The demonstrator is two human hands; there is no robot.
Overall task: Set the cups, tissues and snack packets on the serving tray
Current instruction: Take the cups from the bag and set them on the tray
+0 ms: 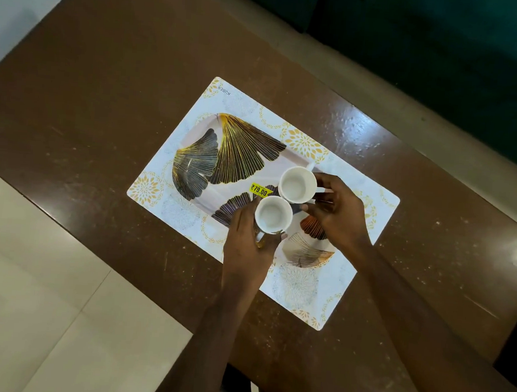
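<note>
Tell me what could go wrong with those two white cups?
1. The near cup, held by the left hand, and the far cup, held by the right hand, are very close, so they might knock and chip.
2. Both crowd one end of the tray, which could make it tippy when carried.

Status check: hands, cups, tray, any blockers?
Left hand grips near cup, right hand grips far cup. Both over tray, side by side. Nothing in the way.
</note>
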